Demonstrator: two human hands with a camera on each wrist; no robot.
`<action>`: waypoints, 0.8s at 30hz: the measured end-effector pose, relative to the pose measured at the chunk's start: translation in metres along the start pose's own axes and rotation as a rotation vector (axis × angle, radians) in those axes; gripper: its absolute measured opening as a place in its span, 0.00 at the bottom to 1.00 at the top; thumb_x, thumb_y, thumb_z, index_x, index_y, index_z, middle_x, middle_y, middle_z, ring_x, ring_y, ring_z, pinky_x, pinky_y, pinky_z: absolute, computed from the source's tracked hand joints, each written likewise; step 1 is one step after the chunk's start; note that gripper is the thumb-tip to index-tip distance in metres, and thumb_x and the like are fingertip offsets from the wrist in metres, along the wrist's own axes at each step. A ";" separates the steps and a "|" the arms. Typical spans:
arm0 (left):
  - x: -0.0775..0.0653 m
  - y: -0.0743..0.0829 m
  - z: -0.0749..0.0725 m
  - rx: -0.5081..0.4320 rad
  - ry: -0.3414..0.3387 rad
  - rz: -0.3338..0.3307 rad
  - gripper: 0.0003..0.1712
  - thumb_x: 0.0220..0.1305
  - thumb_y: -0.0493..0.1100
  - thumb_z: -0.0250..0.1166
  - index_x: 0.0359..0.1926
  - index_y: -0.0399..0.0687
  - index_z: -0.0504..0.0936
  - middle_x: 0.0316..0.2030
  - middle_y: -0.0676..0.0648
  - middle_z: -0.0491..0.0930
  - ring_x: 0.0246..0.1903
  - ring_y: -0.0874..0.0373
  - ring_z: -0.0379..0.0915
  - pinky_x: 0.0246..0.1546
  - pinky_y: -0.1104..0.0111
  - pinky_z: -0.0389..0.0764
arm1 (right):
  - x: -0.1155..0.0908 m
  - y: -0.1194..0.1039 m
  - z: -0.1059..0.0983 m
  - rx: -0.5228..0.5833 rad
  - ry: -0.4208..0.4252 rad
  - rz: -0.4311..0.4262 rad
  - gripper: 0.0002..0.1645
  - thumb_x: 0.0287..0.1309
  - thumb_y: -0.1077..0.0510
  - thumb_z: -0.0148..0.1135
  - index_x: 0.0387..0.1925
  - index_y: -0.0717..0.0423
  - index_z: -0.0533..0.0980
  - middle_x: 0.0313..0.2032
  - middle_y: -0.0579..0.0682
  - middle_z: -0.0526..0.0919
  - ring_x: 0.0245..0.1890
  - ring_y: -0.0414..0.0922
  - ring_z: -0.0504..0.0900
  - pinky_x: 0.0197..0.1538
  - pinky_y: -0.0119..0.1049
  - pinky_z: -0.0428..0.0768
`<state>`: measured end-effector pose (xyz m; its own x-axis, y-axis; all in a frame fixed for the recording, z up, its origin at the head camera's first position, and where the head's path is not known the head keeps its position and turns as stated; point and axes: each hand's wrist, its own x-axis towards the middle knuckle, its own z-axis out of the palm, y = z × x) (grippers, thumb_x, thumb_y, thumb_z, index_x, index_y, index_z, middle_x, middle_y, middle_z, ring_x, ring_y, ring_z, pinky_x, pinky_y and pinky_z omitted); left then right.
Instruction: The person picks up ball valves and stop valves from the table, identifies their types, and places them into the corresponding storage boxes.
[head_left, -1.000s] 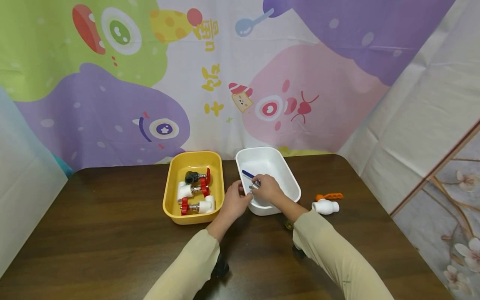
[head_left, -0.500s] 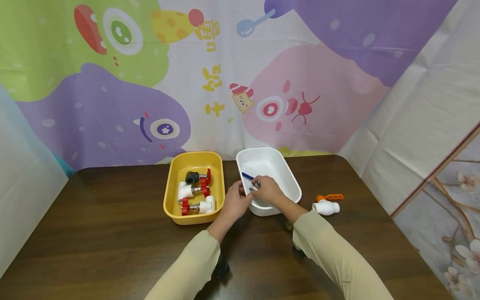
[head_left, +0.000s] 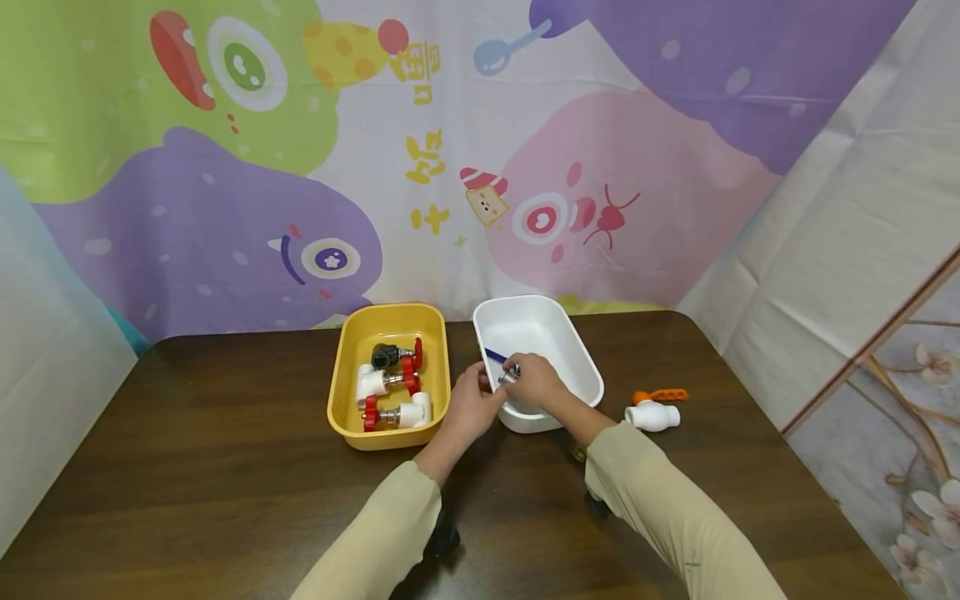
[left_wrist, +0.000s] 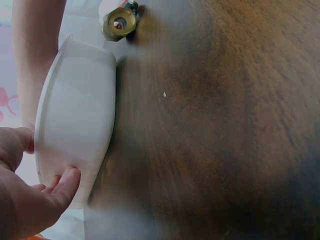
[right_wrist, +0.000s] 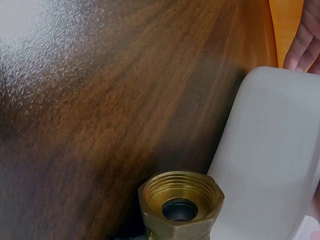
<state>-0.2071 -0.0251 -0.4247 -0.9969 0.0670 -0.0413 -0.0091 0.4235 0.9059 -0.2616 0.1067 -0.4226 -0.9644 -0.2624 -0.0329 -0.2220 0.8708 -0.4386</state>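
Blue-handled valve [head_left: 510,375]: one; red-handled valves [head_left: 392,379]: three.

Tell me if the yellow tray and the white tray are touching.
Apart. The head view shows a strip of dark table between the yellow tray and the white tray, with the left hand at its near end.

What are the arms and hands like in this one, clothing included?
The left sleeve and right sleeve are plain pale khaki, ending short of the wrists; the right bears a small dark mark. The left grip and right grip are bare, ungloved hands.
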 end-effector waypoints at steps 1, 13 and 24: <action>0.000 0.000 0.000 0.001 0.000 -0.001 0.34 0.61 0.43 0.60 0.64 0.32 0.61 0.47 0.38 0.73 0.39 0.53 0.76 0.35 0.67 0.80 | 0.000 0.000 0.000 -0.002 0.000 -0.001 0.22 0.44 0.57 0.67 0.45 0.59 0.79 0.41 0.55 0.83 0.39 0.48 0.78 0.45 0.40 0.76; 0.001 -0.002 0.001 0.000 0.000 -0.017 0.33 0.60 0.42 0.59 0.64 0.34 0.61 0.48 0.39 0.71 0.39 0.53 0.75 0.36 0.67 0.80 | 0.000 0.001 0.000 -0.004 -0.013 0.000 0.22 0.46 0.56 0.67 0.45 0.58 0.78 0.40 0.55 0.83 0.40 0.48 0.77 0.46 0.41 0.76; 0.000 0.000 0.000 -0.006 0.002 -0.019 0.33 0.60 0.41 0.59 0.64 0.34 0.61 0.48 0.38 0.71 0.40 0.53 0.75 0.36 0.67 0.80 | 0.000 0.002 0.001 -0.005 -0.023 0.005 0.22 0.46 0.56 0.67 0.45 0.58 0.78 0.40 0.55 0.82 0.39 0.48 0.77 0.45 0.41 0.76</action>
<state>-0.2072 -0.0251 -0.4252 -0.9967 0.0573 -0.0573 -0.0281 0.4190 0.9076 -0.2623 0.1080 -0.4241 -0.9620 -0.2672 -0.0556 -0.2178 0.8744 -0.4335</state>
